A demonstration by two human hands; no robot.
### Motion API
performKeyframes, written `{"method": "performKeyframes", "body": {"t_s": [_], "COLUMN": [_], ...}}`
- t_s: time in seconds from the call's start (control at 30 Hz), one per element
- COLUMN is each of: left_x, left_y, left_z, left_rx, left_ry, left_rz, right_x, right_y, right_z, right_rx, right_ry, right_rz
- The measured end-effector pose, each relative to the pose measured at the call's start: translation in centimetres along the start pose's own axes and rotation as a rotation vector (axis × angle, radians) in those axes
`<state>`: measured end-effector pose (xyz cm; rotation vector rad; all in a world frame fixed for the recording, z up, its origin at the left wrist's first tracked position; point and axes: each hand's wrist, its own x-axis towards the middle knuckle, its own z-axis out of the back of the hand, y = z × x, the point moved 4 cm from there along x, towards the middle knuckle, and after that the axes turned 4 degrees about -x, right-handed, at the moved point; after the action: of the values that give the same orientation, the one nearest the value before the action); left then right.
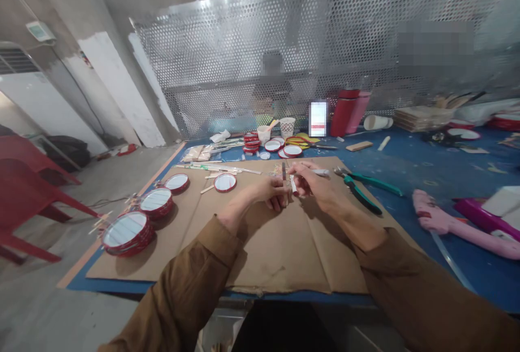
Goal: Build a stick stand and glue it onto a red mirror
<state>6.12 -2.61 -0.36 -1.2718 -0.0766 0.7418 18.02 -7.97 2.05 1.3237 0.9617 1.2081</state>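
My left hand (277, 194) is closed over the cardboard sheet, its fingers pinching a thin, dark, flat strip (284, 170) that stands up from them. Close beside it, my right hand (307, 177) is curled around a white pen-like tool (321, 172), whose end sticks out to the right. A small white piece with a red edge (293, 184) shows beneath the right fingers; whether it belongs to the tool I cannot tell. To the left lies a round, red-rimmed white disc (225, 182) on a wooden stick.
Red drum-like stacks (125, 233) stand along the left of the cardboard sheet (276, 265). Green-handled pliers (363, 195) and a pink glue gun (439, 214) lie right. Behind are paper cups (287, 126), a lit phone (318, 119), a red bottle (344, 112) and a perforated metal panel (227, 54).
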Motion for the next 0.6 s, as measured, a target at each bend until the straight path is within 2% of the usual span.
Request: {"method": "performKeyframes", "body": {"t_s": [0.6], "left_x": [0.35], "left_y": [0.28], "left_z": [0.02], "left_rx": [-0.023], "left_ry": [0.01], "left_rz": [-0.024], "right_x": [-0.01], "right_y": [0.06], "right_z": [0.02], "right_rx": [-0.007], "right_ry": [-0.007], "right_rz": [-0.002]}}
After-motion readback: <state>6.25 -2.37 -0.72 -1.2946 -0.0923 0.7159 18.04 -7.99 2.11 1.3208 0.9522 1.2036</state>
